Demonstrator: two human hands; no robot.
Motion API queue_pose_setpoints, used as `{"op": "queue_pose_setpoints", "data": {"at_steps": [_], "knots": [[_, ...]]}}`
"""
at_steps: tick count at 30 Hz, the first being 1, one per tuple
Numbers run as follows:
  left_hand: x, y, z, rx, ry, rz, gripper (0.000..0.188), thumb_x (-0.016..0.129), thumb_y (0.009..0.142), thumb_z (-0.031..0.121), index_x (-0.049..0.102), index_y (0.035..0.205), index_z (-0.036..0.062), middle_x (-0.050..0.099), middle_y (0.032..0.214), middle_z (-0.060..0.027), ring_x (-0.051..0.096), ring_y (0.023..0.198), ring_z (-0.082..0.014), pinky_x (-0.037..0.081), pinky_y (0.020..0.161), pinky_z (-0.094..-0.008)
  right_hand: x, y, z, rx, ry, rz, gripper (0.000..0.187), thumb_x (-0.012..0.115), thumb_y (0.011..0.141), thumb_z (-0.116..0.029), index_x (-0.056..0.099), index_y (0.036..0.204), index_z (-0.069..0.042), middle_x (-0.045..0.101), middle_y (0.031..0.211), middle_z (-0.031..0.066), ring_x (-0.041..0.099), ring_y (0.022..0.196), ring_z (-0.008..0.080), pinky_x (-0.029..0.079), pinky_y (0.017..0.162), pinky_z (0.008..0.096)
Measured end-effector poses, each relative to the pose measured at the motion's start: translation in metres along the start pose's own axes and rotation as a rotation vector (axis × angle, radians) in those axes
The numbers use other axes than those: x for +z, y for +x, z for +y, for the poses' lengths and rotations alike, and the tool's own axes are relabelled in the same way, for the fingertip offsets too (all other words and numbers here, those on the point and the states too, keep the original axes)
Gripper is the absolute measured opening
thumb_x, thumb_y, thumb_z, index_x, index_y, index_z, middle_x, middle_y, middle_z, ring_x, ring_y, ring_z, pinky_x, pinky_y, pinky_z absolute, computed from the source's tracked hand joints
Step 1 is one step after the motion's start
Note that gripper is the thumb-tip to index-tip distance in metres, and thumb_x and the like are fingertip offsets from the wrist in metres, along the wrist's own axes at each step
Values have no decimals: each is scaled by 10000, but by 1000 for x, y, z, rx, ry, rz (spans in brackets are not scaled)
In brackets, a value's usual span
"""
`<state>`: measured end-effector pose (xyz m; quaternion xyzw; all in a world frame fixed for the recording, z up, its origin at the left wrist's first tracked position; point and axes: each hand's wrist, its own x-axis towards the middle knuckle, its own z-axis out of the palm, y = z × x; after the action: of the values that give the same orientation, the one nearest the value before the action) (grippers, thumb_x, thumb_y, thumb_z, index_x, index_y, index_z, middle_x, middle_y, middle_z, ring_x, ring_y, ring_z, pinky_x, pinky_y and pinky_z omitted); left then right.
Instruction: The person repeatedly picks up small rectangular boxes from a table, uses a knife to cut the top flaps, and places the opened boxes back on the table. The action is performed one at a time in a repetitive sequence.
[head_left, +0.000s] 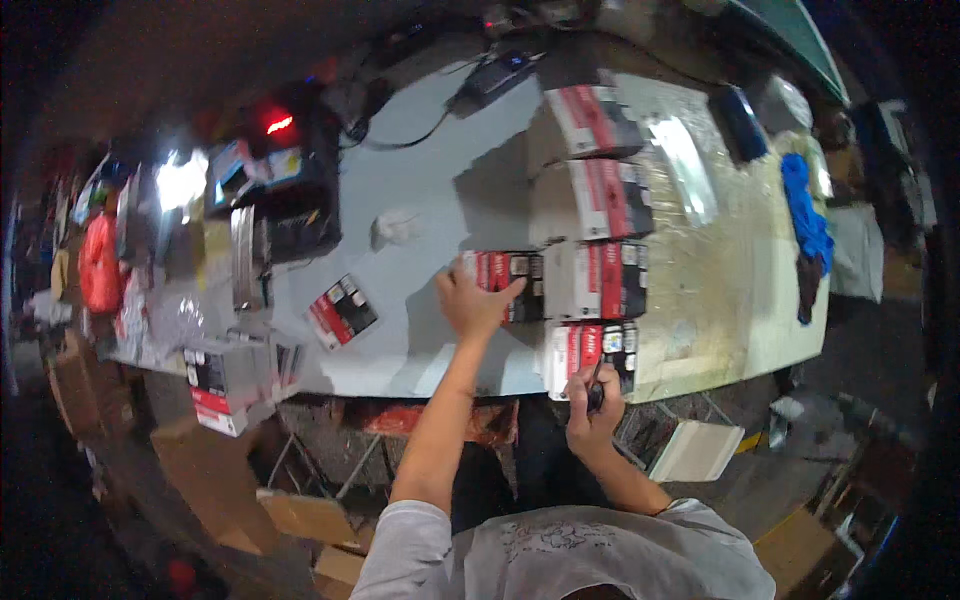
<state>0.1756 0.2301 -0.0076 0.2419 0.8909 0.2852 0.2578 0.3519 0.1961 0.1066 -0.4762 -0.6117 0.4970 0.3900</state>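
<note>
My left hand [475, 303] grips a small red, black and white carton [524, 268], fingers at its left end and thumb across its near side. The carton lies on the light table beside a row of similar cartons. In my right hand [592, 425] is a short black pen-like tool [596, 392]; its exact kind is hard to make out. That hand is over the nearest carton of the row [570, 345], at the table's front edge. Further cartons in the row [610, 280] run away from me. One loose carton [342, 312] lies tilted to the left.
A stack of cartons [222, 375] stands at the table's left front corner. Behind it is a dark device with a red display [280, 125]. Crumpled white material [398, 227] lies mid-table. Clear film [700, 290] covers the right side, with a blue cloth-like item [808, 220] at the edge.
</note>
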Motion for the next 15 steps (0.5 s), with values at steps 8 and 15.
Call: {"op": "queue_pose_setpoints", "data": {"at_steps": [8, 15], "knots": [[-55, 4, -100, 83, 119, 590, 834, 619, 748, 486, 295, 1270, -77, 354, 1260, -242, 330, 1188, -382, 256, 953, -512, 130, 19, 11, -157, -233, -461, 189, 555, 828, -69, 563, 985, 37, 575, 942, 150, 581, 855, 259, 457, 739, 308], [-123, 36, -219, -226, 196, 625, 575, 634, 773, 210, 394, 1210, -76, 421, 1144, -240, 381, 1081, -395, 301, 935, -463, 324, 43, 88, -280, -524, -556, 408, 677, 714, -133, 568, 1101, -60, 490, 1106, 159, 476, 963, 351, 417, 826, 411]]}}
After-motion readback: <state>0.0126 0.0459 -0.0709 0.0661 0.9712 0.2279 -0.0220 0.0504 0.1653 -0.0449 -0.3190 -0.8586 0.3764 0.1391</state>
